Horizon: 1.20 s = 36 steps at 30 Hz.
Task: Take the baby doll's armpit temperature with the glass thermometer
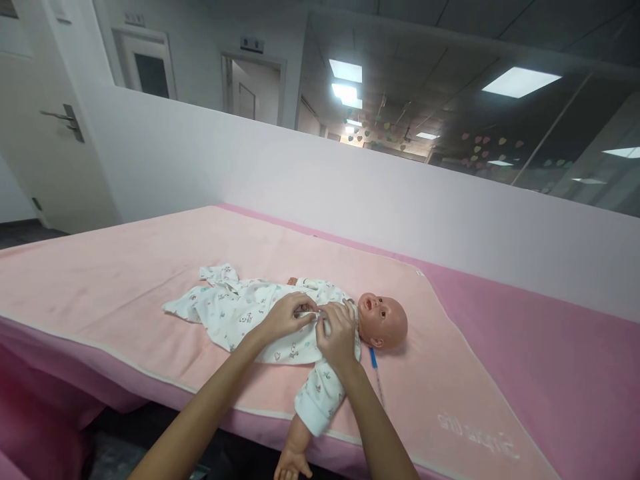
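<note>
A baby doll [387,323] lies on its back across the pink blanket, head to the right. It wears a white romper [250,307] with small printed figures; the leg ends lie flat at the left. Over the doll's chest, my left hand [287,317] pinches a thin white bit of the romper between thumb and fingertips. My right hand [337,333] is closed at the same spot, just below the doll's chin, fingertips almost meeting the left ones. Whether that bit is a tie or a cloth edge is too small to tell. One doll arm [295,450] sticks out towards me.
Beside the doll's head lies a thin stick with a blue end [373,358], perhaps a thermometer. The pink blanket [465,380] covers a padded surface, whose near edge runs under the doll's arm. A low white wall [400,200] with glass above stands behind; a door [55,120] is at the left.
</note>
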{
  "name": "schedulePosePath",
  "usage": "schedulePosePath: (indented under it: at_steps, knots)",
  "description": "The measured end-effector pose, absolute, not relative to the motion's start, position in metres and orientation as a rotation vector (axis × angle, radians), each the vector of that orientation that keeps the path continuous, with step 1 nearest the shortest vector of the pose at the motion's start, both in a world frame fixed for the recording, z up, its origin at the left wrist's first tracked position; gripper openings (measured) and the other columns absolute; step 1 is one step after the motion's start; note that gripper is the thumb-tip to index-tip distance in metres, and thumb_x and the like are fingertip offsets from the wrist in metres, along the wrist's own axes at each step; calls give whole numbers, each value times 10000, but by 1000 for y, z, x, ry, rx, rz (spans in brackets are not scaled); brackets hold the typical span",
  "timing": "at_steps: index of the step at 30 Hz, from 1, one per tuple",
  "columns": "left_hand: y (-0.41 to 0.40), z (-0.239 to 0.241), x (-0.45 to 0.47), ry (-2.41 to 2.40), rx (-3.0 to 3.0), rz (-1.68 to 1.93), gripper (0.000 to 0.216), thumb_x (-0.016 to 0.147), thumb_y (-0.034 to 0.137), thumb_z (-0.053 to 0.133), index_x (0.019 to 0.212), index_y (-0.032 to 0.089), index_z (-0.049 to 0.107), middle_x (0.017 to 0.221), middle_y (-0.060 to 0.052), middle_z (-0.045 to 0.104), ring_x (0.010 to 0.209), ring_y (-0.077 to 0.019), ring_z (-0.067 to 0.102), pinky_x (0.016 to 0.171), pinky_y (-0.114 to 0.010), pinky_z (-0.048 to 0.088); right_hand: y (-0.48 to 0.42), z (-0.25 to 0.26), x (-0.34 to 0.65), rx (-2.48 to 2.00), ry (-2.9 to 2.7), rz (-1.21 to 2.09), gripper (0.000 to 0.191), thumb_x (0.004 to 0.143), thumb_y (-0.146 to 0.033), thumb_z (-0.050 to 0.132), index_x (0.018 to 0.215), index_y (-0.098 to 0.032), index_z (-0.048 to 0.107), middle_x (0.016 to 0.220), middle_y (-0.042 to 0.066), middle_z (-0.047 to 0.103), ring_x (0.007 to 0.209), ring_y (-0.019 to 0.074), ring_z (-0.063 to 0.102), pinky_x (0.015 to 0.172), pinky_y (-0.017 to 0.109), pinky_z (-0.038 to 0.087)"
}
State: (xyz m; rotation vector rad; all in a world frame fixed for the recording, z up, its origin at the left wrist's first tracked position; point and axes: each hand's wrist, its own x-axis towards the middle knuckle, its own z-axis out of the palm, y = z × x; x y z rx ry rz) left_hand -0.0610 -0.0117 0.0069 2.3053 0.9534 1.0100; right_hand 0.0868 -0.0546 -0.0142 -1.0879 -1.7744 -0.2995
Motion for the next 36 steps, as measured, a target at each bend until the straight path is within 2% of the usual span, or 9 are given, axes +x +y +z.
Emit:
schedulePosePath:
  at_steps: [7,12,16,21,28,36]
  knots:
    - [-11,5,-62,899,2329,1017,141,754,299,530,785,186,608,746,-18,566,719,-154,490,670,-258,402,-53,-21,88,-1057,-1775,-320,250,785,-64,379,860,-211,566,756,12,604,764,145,549,966,427,337]
    - [-12,6,-63,839,2169,983,215,769,356,527,823,172,626,810,-40,567,699,-143,492,609,-244,406,-52,-23,88,-1001,-1722,-351,294,800,-63,352,927,-217,569,816,22,618,798,146,555,944,408,374]
    - [-11,6,-64,803,2073,972,221,761,365,543,809,167,627,851,-40,587,743,-146,515,656,-251,423,-52,-23,88,-998,-1728,-345,279,802,-74,363,929,-217,567,818,22,620,797,147,556,938,405,378]
    - [-10,8,-65,801,2023,924,218,758,366,554,807,167,628,771,-18,617,705,-140,537,650,-250,432,-55,-19,86,-1021,-1765,-296,246,792,-103,408,970,-203,546,854,34,613,843,159,552,956,414,354]
    - [-10,7,-63,809,1979,983,248,808,357,494,839,170,654,809,-30,654,739,-156,561,665,-259,434,-54,-18,86,-1062,-1795,-251,228,806,-132,411,970,-204,552,855,35,617,858,170,545,950,413,347]
    - [-11,10,-65,795,1958,938,237,767,353,570,880,165,661,818,-27,660,738,-150,568,656,-241,439,-53,-20,86,-1056,-1767,-276,190,815,-134,424,938,-196,555,819,32,611,814,160,539,935,398,361]
